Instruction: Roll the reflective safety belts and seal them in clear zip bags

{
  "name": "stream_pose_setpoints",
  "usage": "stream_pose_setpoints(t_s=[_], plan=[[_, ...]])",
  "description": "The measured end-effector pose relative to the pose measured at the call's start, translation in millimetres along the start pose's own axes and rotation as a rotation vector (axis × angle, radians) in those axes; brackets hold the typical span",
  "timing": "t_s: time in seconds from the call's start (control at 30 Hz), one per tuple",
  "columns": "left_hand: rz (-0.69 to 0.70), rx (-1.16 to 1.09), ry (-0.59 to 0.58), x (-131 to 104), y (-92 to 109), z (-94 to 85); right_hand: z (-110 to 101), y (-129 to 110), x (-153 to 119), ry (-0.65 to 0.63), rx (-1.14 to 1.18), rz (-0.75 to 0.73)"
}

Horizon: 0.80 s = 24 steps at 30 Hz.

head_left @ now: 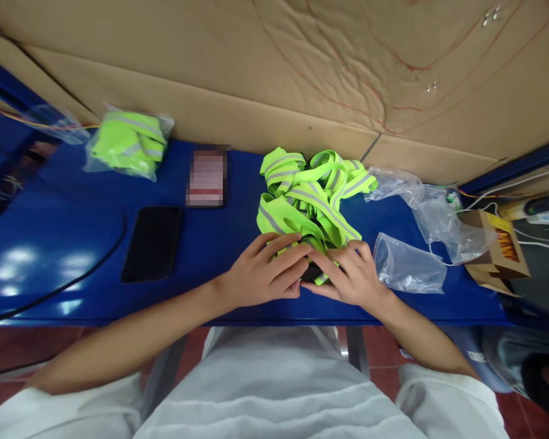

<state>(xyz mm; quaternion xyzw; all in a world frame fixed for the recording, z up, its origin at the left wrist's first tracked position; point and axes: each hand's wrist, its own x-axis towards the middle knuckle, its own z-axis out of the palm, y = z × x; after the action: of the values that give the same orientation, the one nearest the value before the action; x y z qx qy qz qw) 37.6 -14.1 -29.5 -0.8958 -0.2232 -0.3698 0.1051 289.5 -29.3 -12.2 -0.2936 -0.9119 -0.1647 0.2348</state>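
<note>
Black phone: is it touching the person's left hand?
Apart. The head view shows blue tabletop between the black phone and the left hand, whose fingers are at the green straps.

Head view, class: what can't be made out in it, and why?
All in the head view:
Dark piece's shape: covered by left hand and right hand.
Lime straps' ends: lost in their tangle.
Pixelated object's details: blurred.
Carton's print: too small.
Left sleeve: cut off by bottom edge.

No text is being shown legibly. Blurred dark markings are being displayed on the cardboard box [520,263], well to the right of the right hand [354,274].
</note>
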Motion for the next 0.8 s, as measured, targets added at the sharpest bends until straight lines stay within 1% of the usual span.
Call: stream_pose_setpoints(t_s=[0.07,0.17,0.3,0.37,0.4,0.5,0.6,0.73,0.8], plan=[[0.009,0.046,-0.015,6.3,-3.1,-4.1,-1.8,2.9,1.1,0.007,-0.018,0.015],[0.038,0.058,-0.085,11.6,-11.3,-11.8,-3.8,9.6,2.9,0.008,-0.033,0.03],[0.016,0.077,-0.202,9.4,-20.7,-18.6,-4.5,17.2,3.8,-0.012,-0.02,0.012],[0.01,0.07,-0.22,7.4,-21.3,-17.6,-4.8,17.6,3.8,-0.005,-0.009,0.003],[0.008,0.049,-0.207,6.7,-20.5,-15.8,-4.8,16.8,3.8,0.004,-0.003,0.0],[-0.02,-0.05,-0.105,6.0,-14.7,-7.8,-4.3,11.7,3.8,0.029,0.012,-0.007],[-0.042,-0.092,-0.032,5.9,-7.5,-0.3,-2.9,6.2,4.9,0.033,0.037,-0.021],[-0.108,-0.155,-0.008,5.2,-1.3,4.4,-2.8,2.3,7.6,0.013,0.069,-0.031],[-0.111,-0.19,-0.014,5.7,-1.4,3.9,-4.3,2.3,8.0,0.005,0.072,-0.031]])
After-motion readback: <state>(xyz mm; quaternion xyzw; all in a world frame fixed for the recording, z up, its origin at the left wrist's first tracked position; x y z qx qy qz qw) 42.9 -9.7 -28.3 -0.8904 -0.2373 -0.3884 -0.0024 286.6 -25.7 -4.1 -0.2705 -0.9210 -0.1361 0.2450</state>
